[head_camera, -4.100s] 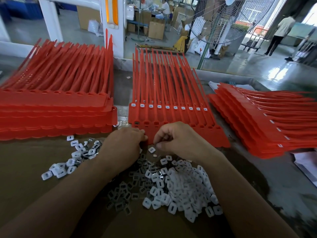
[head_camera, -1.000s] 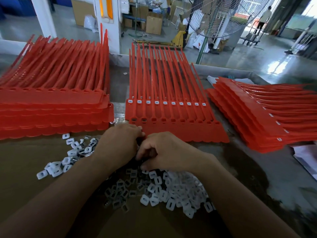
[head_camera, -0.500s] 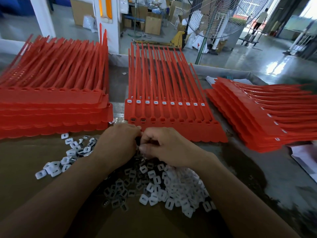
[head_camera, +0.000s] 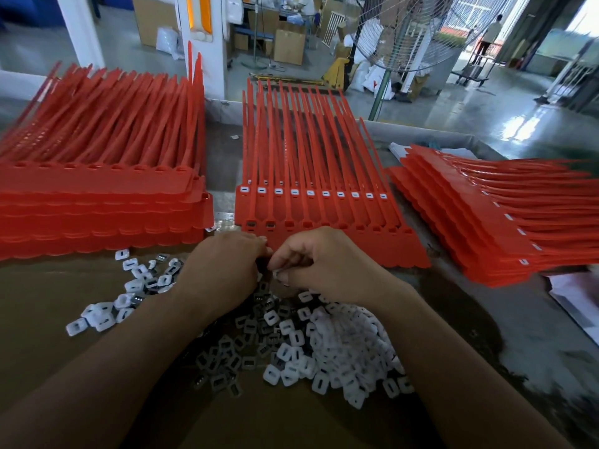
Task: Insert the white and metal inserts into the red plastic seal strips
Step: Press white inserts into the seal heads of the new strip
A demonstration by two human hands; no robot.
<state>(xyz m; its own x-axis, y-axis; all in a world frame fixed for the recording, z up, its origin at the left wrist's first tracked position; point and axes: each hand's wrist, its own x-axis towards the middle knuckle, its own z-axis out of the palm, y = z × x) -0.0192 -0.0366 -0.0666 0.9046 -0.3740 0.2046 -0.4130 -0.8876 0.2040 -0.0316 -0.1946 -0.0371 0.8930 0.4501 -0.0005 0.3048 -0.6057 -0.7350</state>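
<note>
The worktop [head_camera: 534, 335] carries three lots of red, and the one that counts is the centre sheet of seal strips [head_camera: 324, 163], dead ahead of the hands. Its long axis runs straight away from them, tails pointing off, heads at the near edge. A tall stack [head_camera: 97, 196] sits beyond the left hand and a fanned stack [head_camera: 486, 222] lies well out past the right.

On the centre sheet the far row of sockets [head_camera: 309, 192] shows white all the way across. In the near row [head_camera: 340, 226], only the two sockets nearest the left hand look dark-filled; the rest look empty. The next open socket [head_camera: 288, 224] would be just beyond the right hand's knuckles, so by my reckoning the right hand is nearer.

The loose inserts sit under the wrists: white ones [head_camera: 340, 351] below the right, metal ones [head_camera: 227, 361] below the left.

The left hand [head_camera: 223, 270] and right hand [head_camera: 324, 264] are both curled, fingertips meeting at the sheet's near edge. Whether either one pinches an insert, I cannot tell; it is too small and hidden.
</note>
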